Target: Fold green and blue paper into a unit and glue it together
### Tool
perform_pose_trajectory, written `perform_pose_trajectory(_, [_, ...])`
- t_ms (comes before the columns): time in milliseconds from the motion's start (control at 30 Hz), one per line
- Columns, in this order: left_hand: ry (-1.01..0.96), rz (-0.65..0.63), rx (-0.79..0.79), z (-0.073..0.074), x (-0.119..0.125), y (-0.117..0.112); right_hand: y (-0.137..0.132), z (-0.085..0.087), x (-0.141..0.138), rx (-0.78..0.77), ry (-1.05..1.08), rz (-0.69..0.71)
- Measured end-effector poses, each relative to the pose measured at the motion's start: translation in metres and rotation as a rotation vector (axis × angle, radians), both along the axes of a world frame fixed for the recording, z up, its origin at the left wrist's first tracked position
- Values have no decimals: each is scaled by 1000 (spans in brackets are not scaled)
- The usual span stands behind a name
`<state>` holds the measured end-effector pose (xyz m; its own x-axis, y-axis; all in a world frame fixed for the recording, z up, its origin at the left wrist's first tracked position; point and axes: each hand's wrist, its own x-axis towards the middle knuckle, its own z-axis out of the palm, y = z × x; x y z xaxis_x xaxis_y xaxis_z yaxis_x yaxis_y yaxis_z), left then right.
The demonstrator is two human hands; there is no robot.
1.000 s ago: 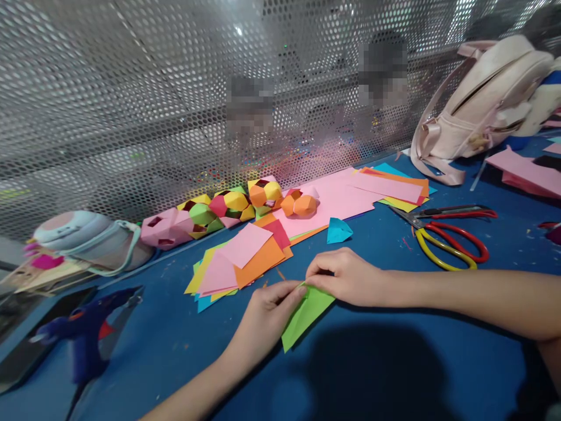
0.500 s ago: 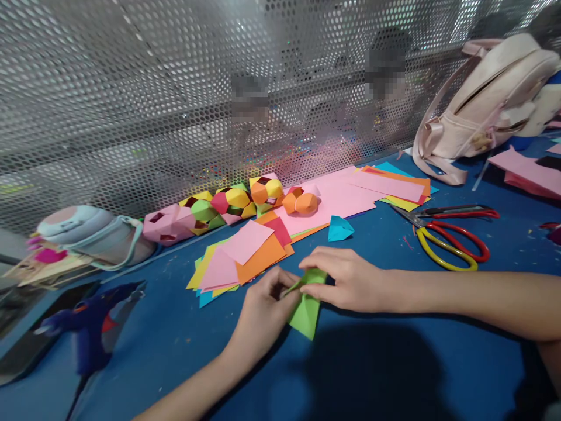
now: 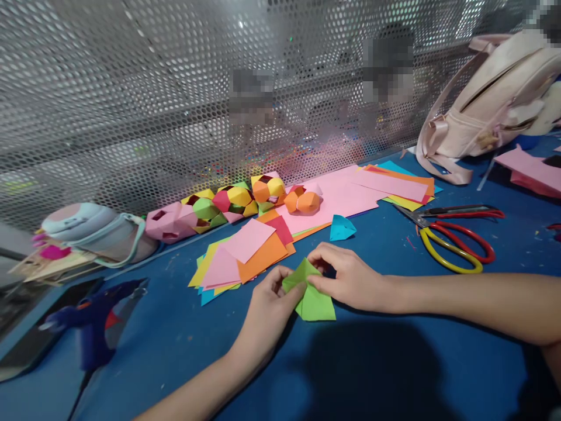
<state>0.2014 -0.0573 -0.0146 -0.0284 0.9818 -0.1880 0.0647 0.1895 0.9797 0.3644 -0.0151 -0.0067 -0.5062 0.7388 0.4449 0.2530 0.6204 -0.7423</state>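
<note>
A green sheet of paper (image 3: 318, 304), partly folded, is pinched between both my hands over the blue table. My left hand (image 3: 272, 298) grips its left edge, thumb on top. At its right side my right hand (image 3: 346, 275) presses it between thumb and fingers; some fingertips are hidden behind the paper. Just beyond my right hand lies a small folded blue paper piece (image 3: 342, 227). A fanned stack of coloured paper squares (image 3: 258, 257) rests beyond my left hand.
Folded paper balls (image 3: 205, 211) line the perforated metal screen (image 3: 153, 117). Red-and-yellow-handled scissors (image 3: 451, 248) lie at right, near a pale backpack (image 3: 486, 99). At left are a blue glue gun (image 3: 92, 327), a dark tablet-like slab (image 3: 39, 321) and a pale bottle (image 3: 100, 234). Pink sheets (image 3: 342, 187) lie behind.
The green paper has turned between my hands; a raised point now stands up at its top and its lower edge has swung right. Both hands keep hold of it.
</note>
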Motion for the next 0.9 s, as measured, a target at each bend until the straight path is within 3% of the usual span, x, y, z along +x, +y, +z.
perform_pose_trajectory(300, [-81, -22, -50, -2, 2, -1, -4, 0, 2, 57, 21, 101])
perform_pose_trajectory(567, [-63, -7, -16, -1, 3, -4, -3, 0, 0, -169, 56, -93])
perform_pose_trajectory(900, [-112, -2, -6, -8, 2, -5, -6, -2, 1, -28, 77, 13])
